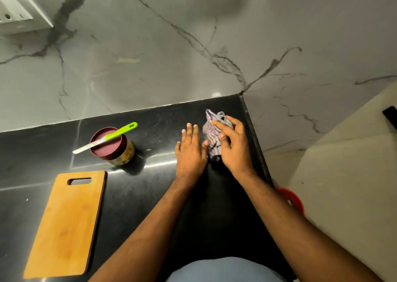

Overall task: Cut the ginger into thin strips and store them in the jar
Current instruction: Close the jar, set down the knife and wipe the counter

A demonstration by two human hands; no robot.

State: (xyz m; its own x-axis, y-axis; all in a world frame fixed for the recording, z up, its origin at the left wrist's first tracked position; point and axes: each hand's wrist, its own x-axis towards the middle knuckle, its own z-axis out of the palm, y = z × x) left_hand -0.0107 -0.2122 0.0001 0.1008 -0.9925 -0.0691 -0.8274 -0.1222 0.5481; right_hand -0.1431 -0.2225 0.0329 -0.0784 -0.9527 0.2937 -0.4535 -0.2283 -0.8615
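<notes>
Left hand: my left hand (190, 150) lies flat on the black desk (150, 187), fingers straight, holding nothing, just beside the cloth.
Right hand: my right hand (233, 146) curls its fingers round a striped cloth (211, 131) right of centre.
Jar: the jar (113, 146) stands left of centre, lid on.
Knife: a green-handled knife (105, 138) rests across the lid.
Board: a wooden board (64, 223) lies lower left.
Ginger: I cannot make out the jar's contents.

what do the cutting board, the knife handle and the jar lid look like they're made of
Cutting board: wood or bamboo, going by its tan grain and matte face. Knife handle: bright green, smooth, likely plastic. Jar lid: maroon, even matte colour, probably plastic; the jar's wall below looks clear, glass or plastic.
</notes>
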